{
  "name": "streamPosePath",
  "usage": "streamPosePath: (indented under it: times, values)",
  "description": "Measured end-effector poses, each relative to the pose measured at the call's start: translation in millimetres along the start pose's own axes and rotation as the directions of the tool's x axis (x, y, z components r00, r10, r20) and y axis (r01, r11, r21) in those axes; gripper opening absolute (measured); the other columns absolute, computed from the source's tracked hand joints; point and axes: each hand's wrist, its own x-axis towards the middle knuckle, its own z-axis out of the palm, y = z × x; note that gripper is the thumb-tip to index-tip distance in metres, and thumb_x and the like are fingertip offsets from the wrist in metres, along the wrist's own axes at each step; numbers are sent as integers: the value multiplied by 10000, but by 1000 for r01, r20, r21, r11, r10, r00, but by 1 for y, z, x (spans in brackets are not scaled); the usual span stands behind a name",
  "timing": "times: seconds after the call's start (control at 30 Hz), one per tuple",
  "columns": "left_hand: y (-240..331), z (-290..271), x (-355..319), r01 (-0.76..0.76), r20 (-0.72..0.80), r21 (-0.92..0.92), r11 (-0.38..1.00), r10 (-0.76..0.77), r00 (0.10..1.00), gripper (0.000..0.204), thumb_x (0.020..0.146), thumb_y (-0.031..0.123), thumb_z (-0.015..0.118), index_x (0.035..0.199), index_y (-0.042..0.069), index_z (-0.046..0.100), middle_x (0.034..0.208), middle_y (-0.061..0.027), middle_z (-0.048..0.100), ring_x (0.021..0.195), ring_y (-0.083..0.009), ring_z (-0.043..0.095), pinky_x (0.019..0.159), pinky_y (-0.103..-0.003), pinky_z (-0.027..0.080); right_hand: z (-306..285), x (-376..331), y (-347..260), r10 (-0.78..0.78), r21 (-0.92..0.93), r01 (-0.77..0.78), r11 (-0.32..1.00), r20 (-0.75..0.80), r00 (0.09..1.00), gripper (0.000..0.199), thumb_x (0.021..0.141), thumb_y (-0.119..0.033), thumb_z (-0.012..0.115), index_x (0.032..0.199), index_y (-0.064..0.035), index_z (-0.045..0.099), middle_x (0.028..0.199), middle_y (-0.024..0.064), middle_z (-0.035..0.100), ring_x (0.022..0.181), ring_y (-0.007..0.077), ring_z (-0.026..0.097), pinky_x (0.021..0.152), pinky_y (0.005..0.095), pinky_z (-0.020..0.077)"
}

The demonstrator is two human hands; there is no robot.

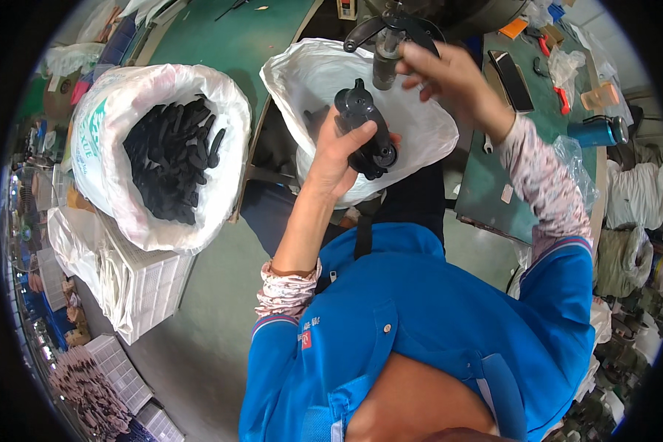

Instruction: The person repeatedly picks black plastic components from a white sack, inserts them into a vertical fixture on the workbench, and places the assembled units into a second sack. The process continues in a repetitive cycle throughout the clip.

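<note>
My left hand [342,151] is closed round a glossy black plastic part [361,118] with rounded ends, held tilted above an open white bag [295,66]. Other dark pieces, partly hidden by that hand, show inside the bag. Up by a machine, my right hand [446,74] has its fingers curled beside a grey metal cylinder [385,66] and a black lever arm [421,35]. What those fingers hold, if anything, is hidden. To the left stands a second white bag [228,110], full of small, long black pieces [171,158].
A green bench [486,195] on the right carries a dark phone [511,81], red-handled tools [563,100] and a blue flask [595,131]. Another green table [221,40] lies at the back left. White crates [151,283] stand below the left bag.
</note>
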Motion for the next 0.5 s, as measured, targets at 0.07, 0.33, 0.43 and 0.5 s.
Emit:
streamPosePath:
  times: [0.07,0.33,0.43,0.5]
  values:
    - [-3,2,3,0,20,29,1000,-1,1000,409,815,87,647,1150,36,417,971,-133,573,814,-298,665,724,-394,569,13,-14,35,-228,-215,232,949,45,973,375,854,-232,683,1145,-6,614,1012,68,649,901,123,621,754,267,497]
    - [-11,-3,3,-16,-124,-63,998,8,992,493,829,74,649,1236,53,373,944,-161,612,902,-301,641,806,-424,543,20,-23,23,-187,88,191,978,-59,981,209,930,-57,529,1126,11,510,928,61,634,848,134,620,772,267,498]
    - [-10,-12,6,-141,-198,-170,975,107,974,521,810,31,668,1230,93,366,976,-138,613,962,-277,612,883,-432,506,25,-44,21,9,317,-6,948,-8,1000,220,962,-110,474,1151,2,495,866,84,599,750,151,597,689,276,490]
    - [-7,-10,10,-203,-192,-253,946,157,969,528,806,11,668,1229,113,369,980,-122,611,979,-265,599,915,-432,486,37,-57,31,107,404,-134,905,88,990,281,957,-158,509,1190,-6,471,876,83,569,729,129,566,621,254,463]
